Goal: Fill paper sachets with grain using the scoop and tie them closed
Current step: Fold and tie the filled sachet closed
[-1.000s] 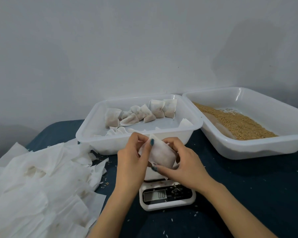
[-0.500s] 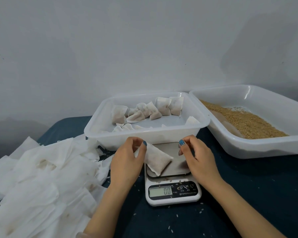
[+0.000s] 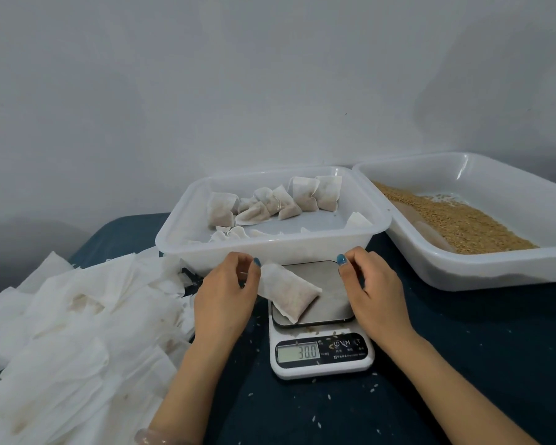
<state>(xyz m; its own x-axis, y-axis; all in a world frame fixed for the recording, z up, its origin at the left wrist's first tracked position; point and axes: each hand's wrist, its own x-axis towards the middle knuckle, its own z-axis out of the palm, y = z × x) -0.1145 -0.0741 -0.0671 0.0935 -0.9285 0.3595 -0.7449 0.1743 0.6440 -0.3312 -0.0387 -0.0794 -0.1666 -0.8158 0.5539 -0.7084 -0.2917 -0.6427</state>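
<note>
— Where the left hand (image 3: pixel 225 293) meets the sachet (image 3: pixel 291 292), what do I log for the fingers?
— On my screen, thumb and forefinger pinch its left end, and the other fingers curl under. The sachet is full and lies slanted on the plate (image 3: pixel 331 284) of the scale (image 3: pixel 321 356), its other end nearer me.
— And the right hand (image 3: pixel 374 290)?
— It is curled, thumb tip on the forefinger, at the plate's right edge and apart from the sachet. Whether it pinches anything I cannot tell.
— The display?
— I read 30.0. Just behind the scale stands a tub (image 3: pixel 302 250) holding filled sachets (image 3: pixel 302 195). To its right is a tray (image 3: pixel 463 271) of grain (image 3: pixel 456 223). Left of the left hand lies a heap of papers (image 3: pixel 77 316). Everything sits on a dark cloth (image 3: pixel 479 364) with loose grains scattered over it.
</note>
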